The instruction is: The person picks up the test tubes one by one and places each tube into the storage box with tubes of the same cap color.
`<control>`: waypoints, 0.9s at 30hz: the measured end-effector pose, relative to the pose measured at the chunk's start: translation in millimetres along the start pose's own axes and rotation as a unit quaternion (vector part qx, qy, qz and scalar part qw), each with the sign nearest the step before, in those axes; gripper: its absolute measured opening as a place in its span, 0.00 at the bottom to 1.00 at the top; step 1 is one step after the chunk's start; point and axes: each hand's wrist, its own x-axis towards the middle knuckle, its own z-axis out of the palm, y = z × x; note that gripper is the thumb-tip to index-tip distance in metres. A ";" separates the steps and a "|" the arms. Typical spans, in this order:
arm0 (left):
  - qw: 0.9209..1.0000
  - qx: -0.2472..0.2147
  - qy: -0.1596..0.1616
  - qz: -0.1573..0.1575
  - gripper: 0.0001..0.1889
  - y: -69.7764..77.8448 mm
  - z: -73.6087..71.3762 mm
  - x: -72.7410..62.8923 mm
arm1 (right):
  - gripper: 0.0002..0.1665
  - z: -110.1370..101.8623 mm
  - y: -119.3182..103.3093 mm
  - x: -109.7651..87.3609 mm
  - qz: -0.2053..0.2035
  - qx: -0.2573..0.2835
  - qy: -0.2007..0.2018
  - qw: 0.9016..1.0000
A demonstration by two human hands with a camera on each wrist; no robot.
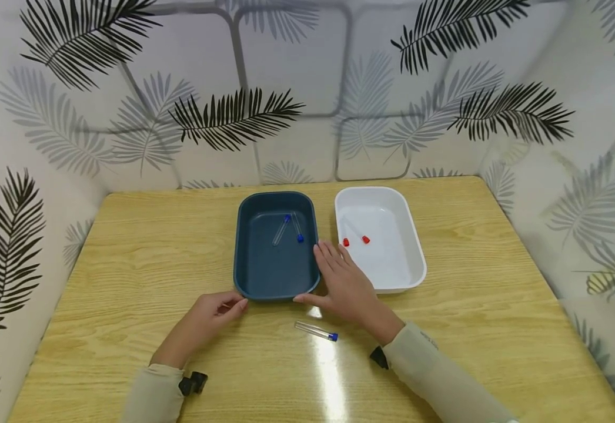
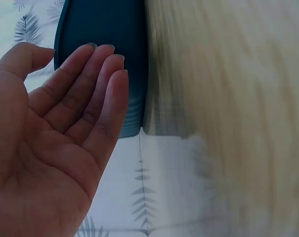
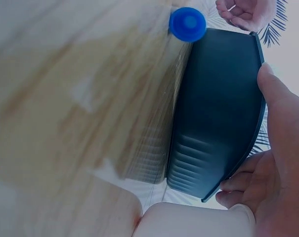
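Observation:
A dark blue tray stands near the middle of the table, with two clear blue-capped tubes lying inside. My left hand is at its front left corner, fingers loosely bent and thumb by the rim; the palm shows no held object in the left wrist view. Across the front right corner my right hand is spread, its fingers along the right side and its thumb on the front rim. Another blue-capped tube lies on the table in front of the tray; its blue cap shows in the right wrist view.
Close to the right of the blue tray stands a white tray. Two red caps show in it, at least one on a clear tube. The wooden table meets leaf-patterned sheeting at the back and sides.

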 end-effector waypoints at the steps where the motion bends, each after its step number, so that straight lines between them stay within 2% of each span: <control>1: 1.000 0.002 -0.006 -0.001 0.15 2.3 1.6 -0.4 | 0.66 0.1 -0.1 0.1 0.001 -0.001 0.000 1.000; 8: 0.999 0.032 -0.036 0.012 0.12 12.8 17.3 1.0 | 0.67 2.2 -0.5 1.1 0.006 -0.005 -0.001 1.000; 16: 0.995 0.032 -0.086 0.035 0.14 17.1 35.8 6.4 | 0.66 1.1 -1.7 0.6 0.002 -0.005 0.005 1.000; 23: 0.987 0.083 -0.110 0.077 0.15 27.1 52.0 13.2 | 0.66 1.0 -0.7 -0.4 0.001 0.001 0.004 1.000; 27: 0.984 0.117 -0.106 0.082 0.16 33.7 56.7 16.5 | 0.65 1.4 -0.2 0.4 -0.005 0.001 0.006 1.000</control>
